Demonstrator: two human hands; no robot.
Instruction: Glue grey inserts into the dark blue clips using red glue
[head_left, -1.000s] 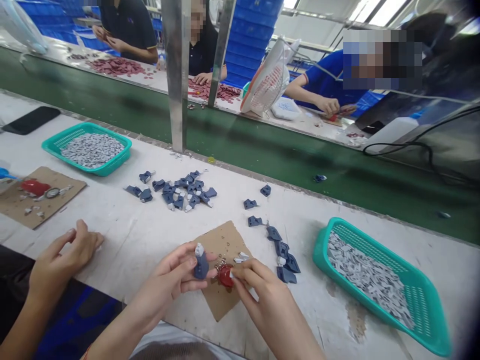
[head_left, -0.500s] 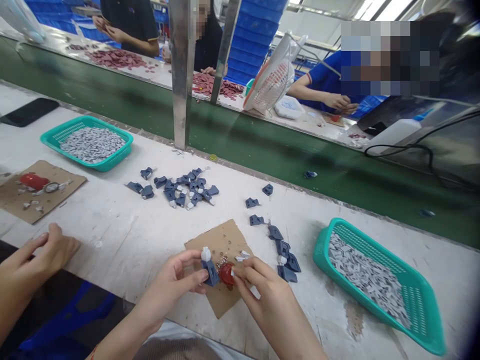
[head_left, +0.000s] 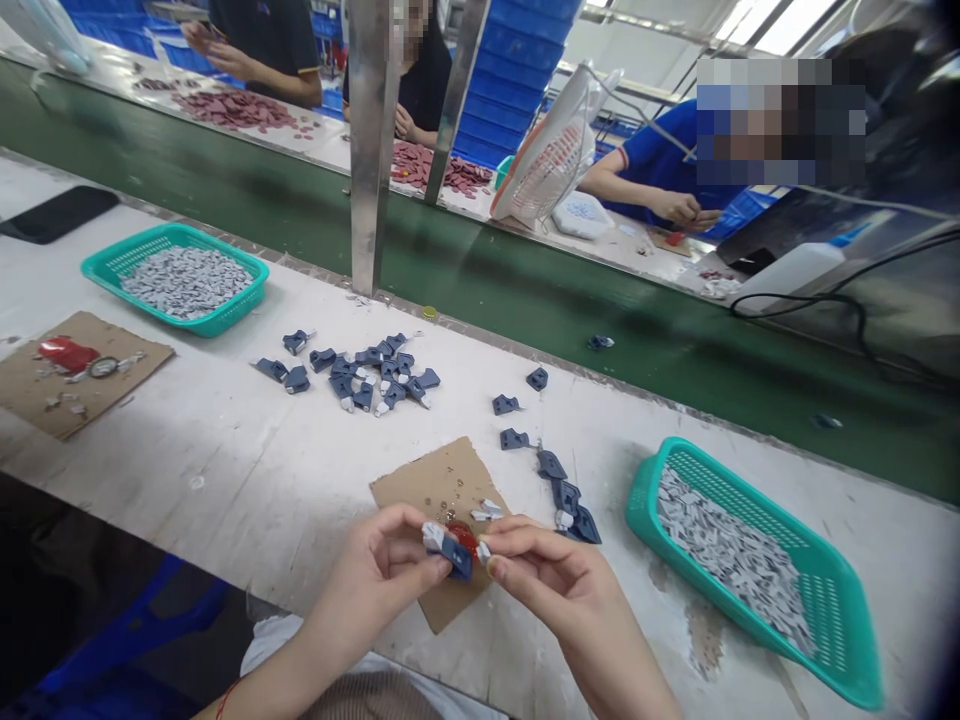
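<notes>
My left hand [head_left: 397,570] pinches a dark blue plastic piece [head_left: 457,558] with a pale grey tip, tilted above the cardboard. Between the thumb and fingertips of my right hand [head_left: 555,570] is a small pale grey plastic piece [head_left: 484,551], a short gap from the blue one. Behind them, a red shallow dish [head_left: 463,537], partly hidden by my hands, rests on a square of brown cardboard [head_left: 427,475]. A few loose grey pieces [head_left: 487,510] lie on that cardboard. Several blue pieces [head_left: 551,465] form a line near my right hand.
A green basket of grey pieces [head_left: 836,590] stands at right, another green basket [head_left: 225,325] at far left. More blue pieces [head_left: 367,370] lie scattered mid-table. A green conveyor belt [head_left: 480,270] and a metal post [head_left: 367,150] lie beyond; co-workers sit across.
My left hand has shifted right and tilted the blue piece. My right hand has drawn the grey piece back from the red dish. A neighbour's hand at left has gone; belt pieces moved left.
</notes>
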